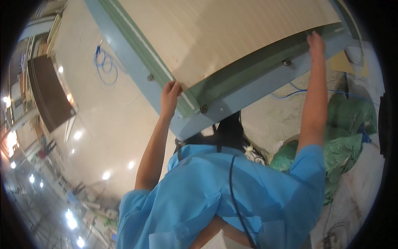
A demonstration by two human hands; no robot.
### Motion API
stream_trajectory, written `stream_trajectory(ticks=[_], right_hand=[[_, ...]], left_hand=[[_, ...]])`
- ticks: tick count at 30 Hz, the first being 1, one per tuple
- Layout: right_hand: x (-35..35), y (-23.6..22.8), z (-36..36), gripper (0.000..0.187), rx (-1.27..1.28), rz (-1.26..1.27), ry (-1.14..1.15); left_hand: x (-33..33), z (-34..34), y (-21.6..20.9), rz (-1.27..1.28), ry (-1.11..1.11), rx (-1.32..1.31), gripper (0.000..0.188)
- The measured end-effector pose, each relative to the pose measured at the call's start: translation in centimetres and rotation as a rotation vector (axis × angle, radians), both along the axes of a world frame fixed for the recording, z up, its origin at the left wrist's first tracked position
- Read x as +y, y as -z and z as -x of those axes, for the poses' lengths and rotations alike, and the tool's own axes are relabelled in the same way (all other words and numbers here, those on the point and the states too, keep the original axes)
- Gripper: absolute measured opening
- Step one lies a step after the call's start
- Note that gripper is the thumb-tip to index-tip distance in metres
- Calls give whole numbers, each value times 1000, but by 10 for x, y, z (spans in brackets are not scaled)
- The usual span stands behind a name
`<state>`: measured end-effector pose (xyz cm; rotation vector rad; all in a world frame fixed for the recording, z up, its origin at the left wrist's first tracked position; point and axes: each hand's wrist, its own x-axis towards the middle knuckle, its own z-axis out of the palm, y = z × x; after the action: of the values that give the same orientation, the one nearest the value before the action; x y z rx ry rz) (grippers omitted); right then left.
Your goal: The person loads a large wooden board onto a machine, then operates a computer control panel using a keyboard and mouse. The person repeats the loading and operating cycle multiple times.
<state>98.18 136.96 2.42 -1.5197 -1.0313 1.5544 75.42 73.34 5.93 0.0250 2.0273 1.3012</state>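
Observation:
A large beige panel lies in front of me, bordered by a green rail on the left and a second green rail along its near side. Both rails rest on a blue-grey frame with round metal knobs or bolts. My left hand is closed over the left rail by the panel's near corner, its fingers curled at the inner edge. Farther off to the right, my right hand is closed at the near rail, against the panel's edge. Whatever its fingertips pinch is too small to make out.
Blue hose lies coiled on the floor at left, with more blue hose beneath the frame at right. Green sacks are heaped to my right. At far left stands a dark brown board. A black cord hangs down my shirt.

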Motion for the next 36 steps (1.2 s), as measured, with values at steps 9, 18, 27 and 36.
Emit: stream_trajectory(ticks=[9,18,27,36], right_hand=[[54,7,0,46,176,102,-34],[113,57,0,25,153,27,-43],[85,54,-23,20,-653,-503,-781],[39,32,6,34,367,139,-36]], left_hand=[[26,3,-6,189,-121,172,39],[26,8,3,81,-134,362,37],[17,-7,0,300,-206,567,31],[20,-3,10,317,-236,389,46]])
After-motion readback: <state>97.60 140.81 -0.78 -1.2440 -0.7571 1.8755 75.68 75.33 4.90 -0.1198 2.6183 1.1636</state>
